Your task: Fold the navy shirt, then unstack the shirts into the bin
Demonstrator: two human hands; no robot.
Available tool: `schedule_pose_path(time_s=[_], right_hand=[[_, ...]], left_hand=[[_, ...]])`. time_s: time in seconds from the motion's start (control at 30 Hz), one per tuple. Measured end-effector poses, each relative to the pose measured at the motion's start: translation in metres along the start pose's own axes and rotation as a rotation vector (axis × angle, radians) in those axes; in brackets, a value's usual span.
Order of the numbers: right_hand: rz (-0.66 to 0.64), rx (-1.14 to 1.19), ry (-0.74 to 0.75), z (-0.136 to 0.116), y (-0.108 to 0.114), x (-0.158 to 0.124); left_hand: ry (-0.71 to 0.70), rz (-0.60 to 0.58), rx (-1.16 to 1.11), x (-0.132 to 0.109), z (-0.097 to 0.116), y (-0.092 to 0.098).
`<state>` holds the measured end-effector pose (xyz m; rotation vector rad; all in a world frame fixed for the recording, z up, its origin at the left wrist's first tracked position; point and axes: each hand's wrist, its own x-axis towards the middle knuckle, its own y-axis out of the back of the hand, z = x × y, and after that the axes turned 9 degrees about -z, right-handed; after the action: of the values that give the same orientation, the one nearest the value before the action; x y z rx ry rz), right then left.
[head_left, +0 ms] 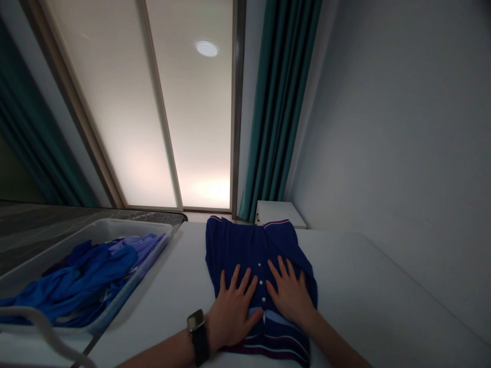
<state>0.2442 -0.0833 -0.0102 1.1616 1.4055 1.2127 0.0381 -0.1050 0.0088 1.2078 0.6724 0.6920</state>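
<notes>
A dark blue polo shirt [245, 245] lies folded on the white table [368, 291], collar away from me, white buttons down its front and striped hem towards me. My left hand [232, 312], with a black watch on the wrist, rests flat on the shirt left of the buttons, fingers spread. My right hand [289, 294] lies flat on the shirt right of the buttons, fingers spread. Neither hand holds anything.
A clear plastic bin [153, 230] at the left holds several crumpled blue garments [84, 276]. A small white cabinet [280, 212] stands behind the table. Teal curtains [280, 102] and a frosted window are ahead; a grey wall runs along the right.
</notes>
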Motion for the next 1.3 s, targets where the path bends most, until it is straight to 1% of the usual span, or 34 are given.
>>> schedule_pose_path(time_s=[0.07,0.13,0.2,0.27,0.3,0.33,0.4,0.5,0.6,0.73,0.83,0.97,1.03,1.1,1.2,1.3], right_hand=[[-0.005,-0.003,0.013,-0.006,0.000,-0.005],[-0.016,-0.005,0.018,-0.011,0.000,-0.007],[-0.028,-0.004,0.019,-0.015,0.002,-0.008],[-0.032,0.002,0.019,-0.016,0.003,-0.008],[-0.030,0.007,0.018,-0.016,0.003,-0.008],[-0.027,0.013,0.016,-0.015,0.003,-0.007],[-0.023,0.023,0.013,-0.014,0.002,-0.006],[-0.031,0.025,0.023,-0.011,0.002,0.000],[-0.046,0.021,0.040,-0.008,0.006,0.007],[-0.066,0.007,0.028,-0.009,0.010,0.008],[-0.064,-0.012,0.018,-0.015,0.009,-0.002],[-0.059,-0.019,0.014,-0.024,0.005,-0.018],[-0.061,-0.007,0.015,-0.026,0.004,-0.023],[-0.068,0.005,0.009,-0.027,0.004,-0.023],[-0.074,0.016,-0.005,-0.028,0.003,-0.018],[-0.088,0.020,-0.017,-0.026,0.005,-0.009]], left_hand=[[-0.014,-0.017,0.000,-0.009,0.000,0.006],[-0.031,-0.025,-0.002,-0.010,-0.006,0.017],[-0.029,0.003,-0.006,-0.002,-0.019,0.032],[-0.006,0.087,0.006,0.012,-0.040,0.043],[0.009,0.133,0.028,0.020,-0.051,0.046],[0.022,0.150,0.052,0.027,-0.063,0.046],[0.070,0.133,0.090,0.037,-0.081,0.039],[0.189,0.130,0.127,0.040,-0.093,0.021],[0.281,0.167,0.147,0.034,-0.091,0.012],[0.351,0.158,0.169,0.020,-0.089,0.018],[0.374,0.152,0.174,0.005,-0.088,0.019],[0.377,0.164,0.189,-0.014,-0.084,0.011],[0.393,0.160,0.221,-0.018,-0.081,0.011],[0.402,0.149,0.258,-0.017,-0.077,0.015],[0.332,0.150,0.257,-0.006,-0.067,0.023],[0.179,0.159,0.170,0.008,-0.056,0.024]])
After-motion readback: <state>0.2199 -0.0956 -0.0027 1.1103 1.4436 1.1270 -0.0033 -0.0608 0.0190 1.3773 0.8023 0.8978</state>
